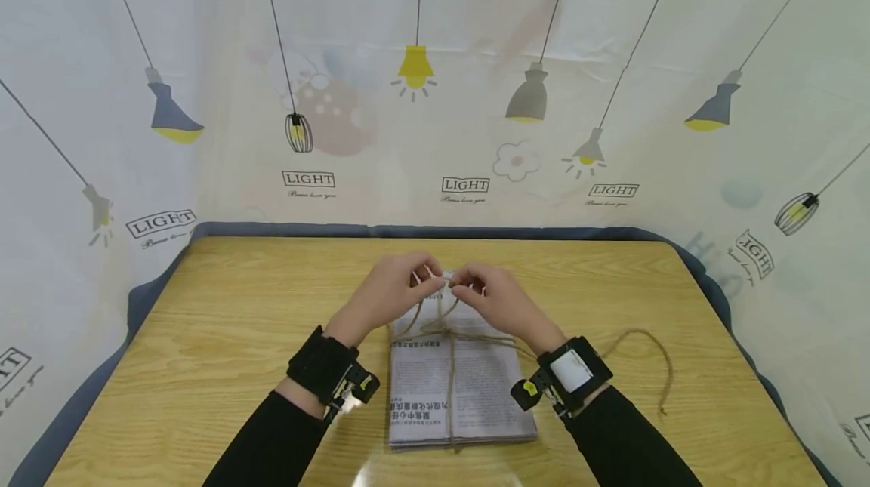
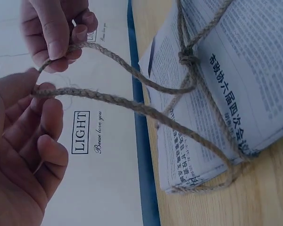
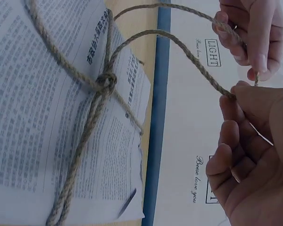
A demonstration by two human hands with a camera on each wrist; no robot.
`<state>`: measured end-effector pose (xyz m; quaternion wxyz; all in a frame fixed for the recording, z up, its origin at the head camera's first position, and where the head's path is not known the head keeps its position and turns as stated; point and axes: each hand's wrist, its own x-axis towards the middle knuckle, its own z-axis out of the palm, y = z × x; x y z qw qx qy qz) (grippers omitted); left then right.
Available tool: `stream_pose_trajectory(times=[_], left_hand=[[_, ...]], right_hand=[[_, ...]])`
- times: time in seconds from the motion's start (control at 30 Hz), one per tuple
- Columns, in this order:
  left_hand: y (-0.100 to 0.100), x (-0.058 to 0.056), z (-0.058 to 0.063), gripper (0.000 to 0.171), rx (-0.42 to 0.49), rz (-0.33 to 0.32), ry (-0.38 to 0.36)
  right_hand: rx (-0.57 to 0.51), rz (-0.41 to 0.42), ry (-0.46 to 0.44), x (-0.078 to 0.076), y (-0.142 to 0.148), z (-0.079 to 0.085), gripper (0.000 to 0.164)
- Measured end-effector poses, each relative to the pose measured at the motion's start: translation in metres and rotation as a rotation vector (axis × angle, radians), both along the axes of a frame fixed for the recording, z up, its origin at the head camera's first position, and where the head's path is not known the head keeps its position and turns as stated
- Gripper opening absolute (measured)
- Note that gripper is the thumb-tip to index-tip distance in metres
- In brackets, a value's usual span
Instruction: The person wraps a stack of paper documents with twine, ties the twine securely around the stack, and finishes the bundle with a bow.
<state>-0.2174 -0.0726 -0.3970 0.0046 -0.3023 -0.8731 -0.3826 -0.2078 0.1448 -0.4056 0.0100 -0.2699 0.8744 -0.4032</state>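
Observation:
A stack of newspapers [image 1: 418, 377] lies on the table, bound lengthwise and crosswise with brown twine [image 1: 451, 389]. The strands cross at a knot [image 3: 106, 81] on top of the stack. Above its far end, my left hand [image 1: 397, 287] pinches a strand of twine [image 2: 104, 98] between thumb and index finger, the other fingers loosely bent. Close beside it, my right hand [image 1: 503, 302] also pinches twine [image 3: 193, 59] between thumb and fingertip. From the knotted bundle, the twine rises in slack curves to both hands, and a short length runs between their fingertips.
A loose end of twine [image 1: 669, 370] curves across the wooden table [image 1: 238, 336] to the right of the stack. Behind the table hangs a pale cloth [image 1: 381, 192] printed with lamps, with a dark blue band [image 1: 476, 232] along the table's edge.

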Motion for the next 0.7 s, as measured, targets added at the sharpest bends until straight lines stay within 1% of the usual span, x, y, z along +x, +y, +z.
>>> stream_pose_trajectory(times=[0.1, 0.2, 0.3, 0.37, 0.47, 0.6, 0.7], left_hand=[[-0.001, 0.002, -0.001, 0.017, -0.017, -0.039, -0.076], [-0.003, 0.004, -0.005, 0.019, -0.065, -0.067, -0.155], [-0.004, 0.006, -0.011, 0.016, -0.110, -0.092, -0.197], [-0.003, 0.006, -0.015, 0.014, -0.127, -0.106, -0.205], [0.000, 0.007, -0.020, 0.014, -0.150, -0.115, -0.194], [0.003, 0.008, -0.025, 0.018, -0.196, -0.108, -0.172], [0.006, 0.010, -0.030, 0.021, -0.239, -0.095, -0.174]], right_hand=[[0.016, -0.050, 0.015, -0.003, 0.006, -0.004, 0.012], [0.045, -0.092, 0.048, -0.006, 0.015, -0.007, 0.011], [0.090, -0.130, 0.089, -0.009, 0.024, -0.009, 0.010], [0.123, -0.151, 0.118, -0.012, 0.030, -0.011, 0.010], [0.159, -0.180, 0.139, -0.015, 0.039, -0.013, 0.009], [0.156, -0.209, 0.120, -0.017, 0.047, -0.014, 0.010], [0.141, -0.215, 0.090, -0.018, 0.050, -0.014, 0.011]])
